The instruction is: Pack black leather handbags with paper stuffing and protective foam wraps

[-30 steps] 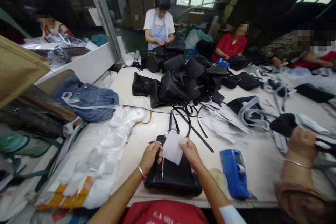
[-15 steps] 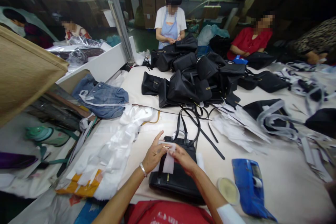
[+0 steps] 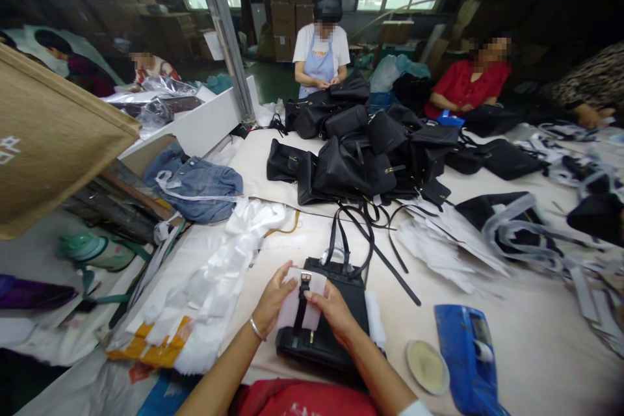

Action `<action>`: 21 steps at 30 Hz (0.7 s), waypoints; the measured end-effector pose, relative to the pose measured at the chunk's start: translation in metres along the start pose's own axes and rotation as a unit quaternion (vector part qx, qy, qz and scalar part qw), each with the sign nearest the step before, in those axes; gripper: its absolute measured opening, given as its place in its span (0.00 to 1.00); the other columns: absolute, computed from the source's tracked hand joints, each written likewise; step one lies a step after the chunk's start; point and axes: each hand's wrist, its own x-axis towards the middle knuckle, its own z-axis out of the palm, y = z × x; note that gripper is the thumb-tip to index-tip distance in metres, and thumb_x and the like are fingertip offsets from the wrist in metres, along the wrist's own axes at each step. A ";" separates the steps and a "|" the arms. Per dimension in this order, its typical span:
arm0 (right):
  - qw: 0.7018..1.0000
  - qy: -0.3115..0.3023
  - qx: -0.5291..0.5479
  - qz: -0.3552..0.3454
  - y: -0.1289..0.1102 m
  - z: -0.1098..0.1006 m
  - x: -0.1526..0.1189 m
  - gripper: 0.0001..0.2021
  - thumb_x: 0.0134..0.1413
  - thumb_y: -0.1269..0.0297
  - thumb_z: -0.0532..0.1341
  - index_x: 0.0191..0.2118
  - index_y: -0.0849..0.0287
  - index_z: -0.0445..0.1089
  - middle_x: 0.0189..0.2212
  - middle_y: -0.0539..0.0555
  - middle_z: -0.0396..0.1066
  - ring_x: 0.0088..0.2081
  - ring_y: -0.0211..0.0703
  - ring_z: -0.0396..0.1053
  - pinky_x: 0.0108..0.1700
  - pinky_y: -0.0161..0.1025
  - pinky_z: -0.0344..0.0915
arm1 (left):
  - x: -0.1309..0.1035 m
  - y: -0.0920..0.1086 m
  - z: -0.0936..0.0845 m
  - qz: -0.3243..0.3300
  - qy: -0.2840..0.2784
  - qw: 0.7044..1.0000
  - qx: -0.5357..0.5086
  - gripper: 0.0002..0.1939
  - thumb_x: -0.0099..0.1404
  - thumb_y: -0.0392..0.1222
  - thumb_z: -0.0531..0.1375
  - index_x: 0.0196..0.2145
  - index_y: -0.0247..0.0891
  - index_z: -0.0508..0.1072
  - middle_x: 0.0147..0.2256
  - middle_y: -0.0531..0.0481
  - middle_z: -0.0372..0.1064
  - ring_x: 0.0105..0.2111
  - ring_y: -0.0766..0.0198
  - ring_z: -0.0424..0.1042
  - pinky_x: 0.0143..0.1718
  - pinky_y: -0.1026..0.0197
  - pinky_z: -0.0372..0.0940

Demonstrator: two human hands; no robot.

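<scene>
"What have the hands got?"

"The left hand [image 3: 275, 302] pinches one edge of a thin, translucent white sheet [image 3: 289, 314]. The right hand [image 3: 336, 312] grips the opposite side, its thumb just below a small gold-toned metal buckle [image 3: 305, 277] on a narrow black strap [image 3: 301, 312]."

"So where does the sheet sit?"

"Behind the strap and buckle, over the front of a black, leather-look handbag [image 3: 347, 286] lying on the pale-covered tabletop [image 3: 536, 338], right before the person."

"How far along would you say it is?"

"My reading: getting the sheet behind the buckle is done. It spreads flat to both sides, so any wrapping round the metal seems left to do. Nothing visible fixes it in place."

"Anything inside the handbag?"

"Can't tell; its inside doesn't show."

"Other containers?"

"Near the right forearm, a shallow round dish [image 3: 410, 374] holds something pale yellow. Just beside it, a blue plastic tape dispenser [image 3: 461, 357] carries a pale roll [image 3: 483, 351]."

"And further out?"

"Beyond the handbag's long straps, a heap of black bags [image 3: 351, 162], their contents hidden. Off to the left lies a slumped blue denim bag [image 3: 199, 185], its inside hidden too. Past that, a white-walled open bin [image 3: 195, 120] carries goods in clear, crinkled plastic [image 3: 156, 101]."
</scene>
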 end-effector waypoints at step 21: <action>0.901 0.135 -0.383 -0.153 -0.026 0.006 0.001 0.10 0.56 0.58 0.54 0.40 0.54 0.70 0.39 0.53 0.67 0.38 0.43 0.66 0.38 0.36 0.62 | -0.010 0.006 0.006 -0.036 -0.085 0.995 -0.034 0.26 0.57 0.51 0.61 0.49 0.33 0.71 0.43 0.42 0.74 0.46 0.50 0.69 0.51 0.49 0.60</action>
